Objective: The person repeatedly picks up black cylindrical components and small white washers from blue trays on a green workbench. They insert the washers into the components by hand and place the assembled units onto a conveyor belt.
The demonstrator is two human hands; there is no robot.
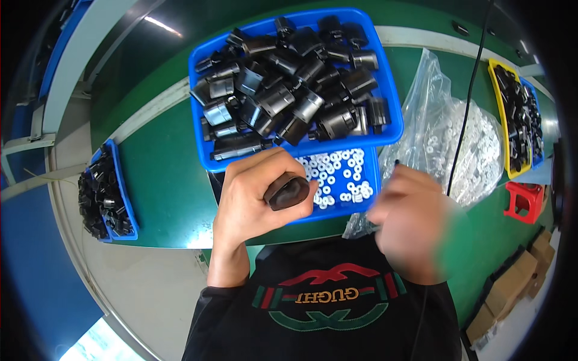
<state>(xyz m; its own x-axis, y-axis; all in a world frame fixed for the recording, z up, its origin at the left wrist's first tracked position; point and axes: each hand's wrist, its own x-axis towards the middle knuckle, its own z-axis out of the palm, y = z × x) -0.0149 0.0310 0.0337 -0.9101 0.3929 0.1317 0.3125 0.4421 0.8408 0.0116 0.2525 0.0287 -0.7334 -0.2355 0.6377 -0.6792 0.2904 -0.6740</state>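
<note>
We observe a green tabletop (165,180) and a pale floor (144,283). At left, we identify a blue surface (48,246), a pale frame (75,78) and a bright patch (96,344); at right, a red stool (522,202).

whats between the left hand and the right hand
In the head view, the smaller blue tray of white rings lies between left hand and right hand.

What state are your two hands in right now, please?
Left hand: closed around a dark part.
Right hand: blurred; whether it is open, closed or holding anything cannot be told.
</note>
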